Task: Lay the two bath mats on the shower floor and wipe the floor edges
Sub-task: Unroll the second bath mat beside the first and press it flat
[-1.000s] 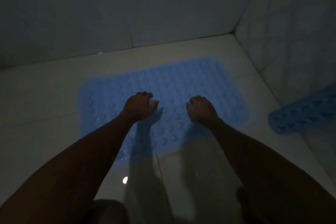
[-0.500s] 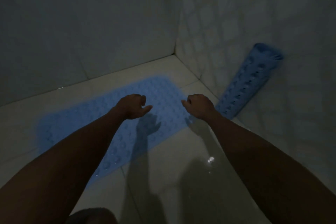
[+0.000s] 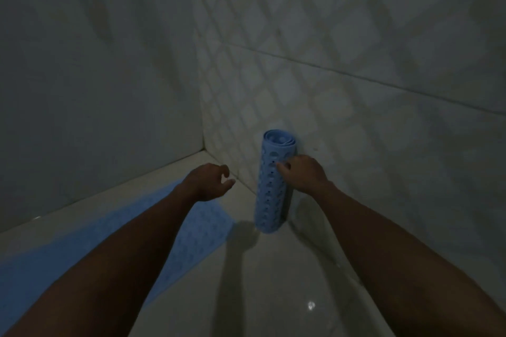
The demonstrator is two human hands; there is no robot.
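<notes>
head | our right hand (image 3: 302, 174) touches the rolled blue mat (image 3: 272, 186) standing against the patterned wall (image 3: 356, 90), grip not clear | our left hand (image 3: 209, 182) hovers half-open, empty | flat blue mat (image 3: 202, 230) lies on the shower floor (image 3: 260, 282)

Left hand (image 3: 209, 183): centre of frame, held in the air, fingers loosely curled and parted, thumb out to the right; bare forearm enters from lower left. Right hand (image 3: 302, 174): right of centre, knuckles up, fingers curled leftward; bare forearm enters from lower right.
</notes>
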